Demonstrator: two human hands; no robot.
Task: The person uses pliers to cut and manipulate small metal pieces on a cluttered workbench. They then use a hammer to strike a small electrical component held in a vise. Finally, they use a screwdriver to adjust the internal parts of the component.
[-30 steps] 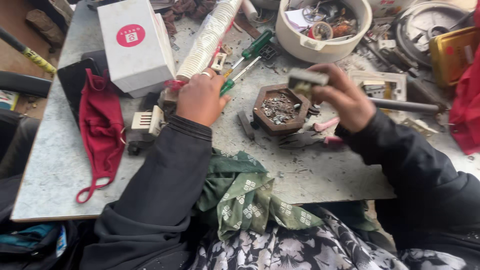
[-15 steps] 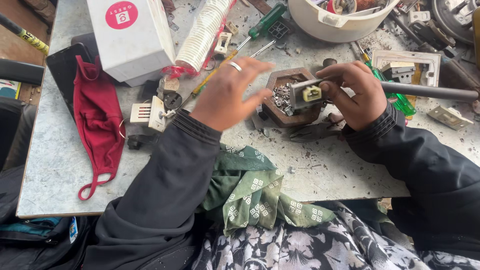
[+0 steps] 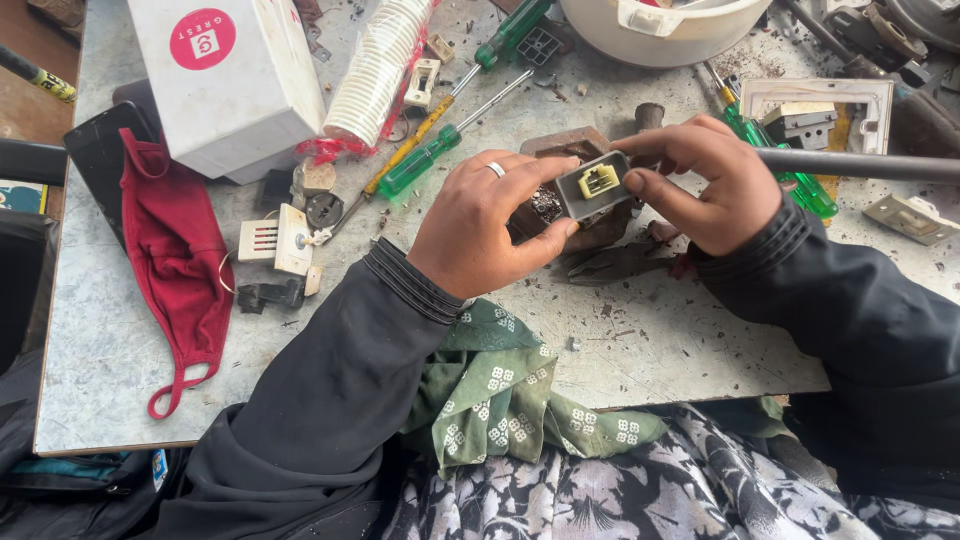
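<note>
Both hands have closed in since the earlier frame: left hand [image 3: 490, 225], then spread above the bench, now grips the part w/ the right.

Item 1: left hand, ring on one finger, fingers curled round the near/left side of a small grey rectangular plastic block with a yellow insert [image 3: 594, 184]. Gripping, not open.
Item 2: right hand [image 3: 705, 180], thumb and fingertips pinching the block's right end. Closed on it.
Item 3: the block itself, held clear of the bench, tilted, yellow face up, directly over a brown hexagonal dish of small metal bits [image 3: 548, 200].
Item 4: dark pliers w/ reddish handles [image 3: 620, 262], lying just below the hands.
Item 5: green-handled screwdrivers [image 3: 425, 158], near, upper left; another green handle [image 3: 785, 175] behind the right hand.
Item 6: white socket piece [image 3: 278, 238], red cloth face mask [image 3: 180, 255], white cardboard box with a red round label [image 3: 230, 80], well to the left.
Item 7: white plastic tub [image 3: 660, 30], top.

Handling note (judgement): keep the block over the dish so loose bits drop in, not onto the cluttered grey bench [image 3: 650, 340]. Steady w/ left, work w/ right fingertips; light pinch, plastic may crack.
</note>
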